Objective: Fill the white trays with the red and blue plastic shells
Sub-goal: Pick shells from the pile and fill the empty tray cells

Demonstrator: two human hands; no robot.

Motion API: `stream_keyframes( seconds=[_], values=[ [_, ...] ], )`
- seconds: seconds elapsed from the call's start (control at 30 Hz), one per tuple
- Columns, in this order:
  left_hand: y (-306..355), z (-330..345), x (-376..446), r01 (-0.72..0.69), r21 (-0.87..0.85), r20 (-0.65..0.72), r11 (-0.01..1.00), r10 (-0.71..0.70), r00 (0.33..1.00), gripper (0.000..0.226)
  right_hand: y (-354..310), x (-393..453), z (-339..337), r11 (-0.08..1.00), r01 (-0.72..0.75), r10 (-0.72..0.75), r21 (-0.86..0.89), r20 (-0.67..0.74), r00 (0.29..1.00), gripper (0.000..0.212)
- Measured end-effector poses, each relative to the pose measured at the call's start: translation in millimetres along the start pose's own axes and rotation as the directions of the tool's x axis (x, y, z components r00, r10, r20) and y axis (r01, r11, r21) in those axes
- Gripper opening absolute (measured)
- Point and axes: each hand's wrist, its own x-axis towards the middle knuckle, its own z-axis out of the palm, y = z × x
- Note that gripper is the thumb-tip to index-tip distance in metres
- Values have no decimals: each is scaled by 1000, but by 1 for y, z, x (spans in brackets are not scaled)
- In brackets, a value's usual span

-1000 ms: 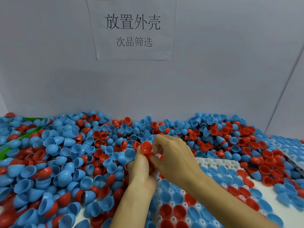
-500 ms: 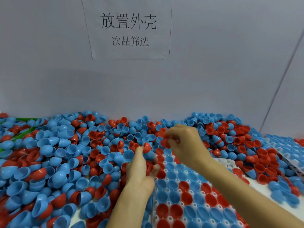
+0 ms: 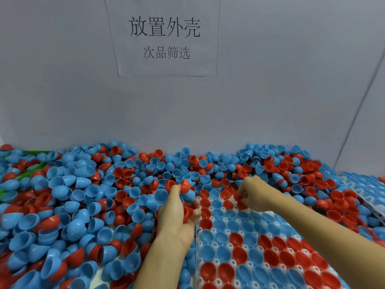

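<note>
Hands working: my left hand [image 3: 177, 207] is gripping spare shells [image 3: 185, 185]; my right hand [image 3: 251, 192] is pinching a red shell [image 3: 241, 205] just above the white tray [image 3: 270, 214] at frame centre.

Both hands [image 3: 177, 207] [image 3: 253, 191], fingers curled.

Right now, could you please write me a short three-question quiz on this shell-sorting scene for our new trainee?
1. True or false: the white tray in front already holds both red and blue shells.
2. Which of the hands grips a bunch of shells: A) left hand B) right hand?
3. Fill in: the right hand is setting a ___ shell at the tray's far rows.

Key: 1 true; 2 A; 3 red.
</note>
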Motion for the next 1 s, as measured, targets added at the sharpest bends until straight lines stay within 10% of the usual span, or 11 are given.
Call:
stream_keyframes(
  seconds=[0.63, 1.0],
  values=[
    [1, 1, -3, 39, 43, 139, 998, -44, 989, 19, -4, -3, -7, 999, 17, -18, -45, -29, 999, 19],
    [-10, 2, 2, -121, 199, 57, 972, 112, 992, 33, -80, -45, -45, 756, 447, -221, 478, -457, 862, 20]
  ],
)
